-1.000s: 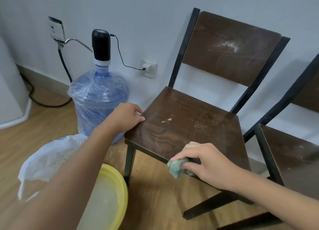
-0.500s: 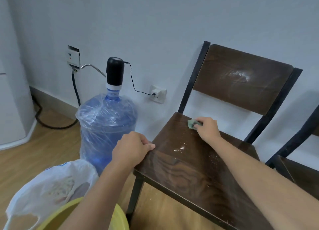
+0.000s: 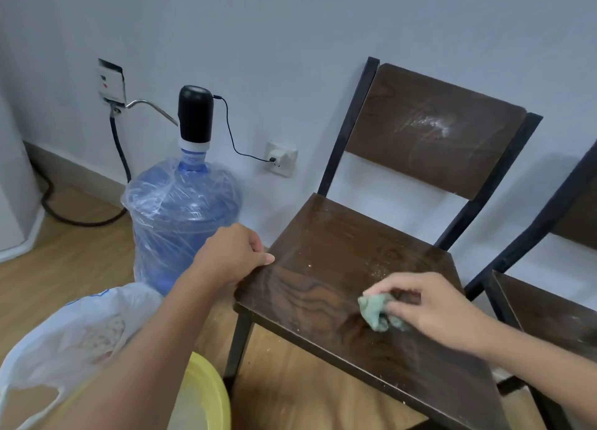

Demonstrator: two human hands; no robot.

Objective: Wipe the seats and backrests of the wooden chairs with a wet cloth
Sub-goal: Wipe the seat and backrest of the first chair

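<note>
A dark wooden chair with a black metal frame stands against the wall; its seat [image 3: 339, 268] carries pale crumbs and its backrest [image 3: 429, 129] shows a white smear. My right hand [image 3: 433, 303] presses a small crumpled green cloth [image 3: 376, 313] on the seat, right of its middle. My left hand [image 3: 232, 255] grips the seat's left edge, thumb on top. A second chair [image 3: 549, 310] of the same kind stands at the right, partly cut off by the frame edge.
A blue water jug [image 3: 181, 223] with a black pump top stands left of the chair, its cable plugged into a wall socket [image 3: 281, 158]. A yellow basin [image 3: 206, 397] and a white plastic bag [image 3: 74, 332] lie on the wooden floor at lower left.
My right hand has drawn the cloth from the seat's back left corner toward the front right. The white patch in the seat's middle is gone. My left hand has kept its grip.
</note>
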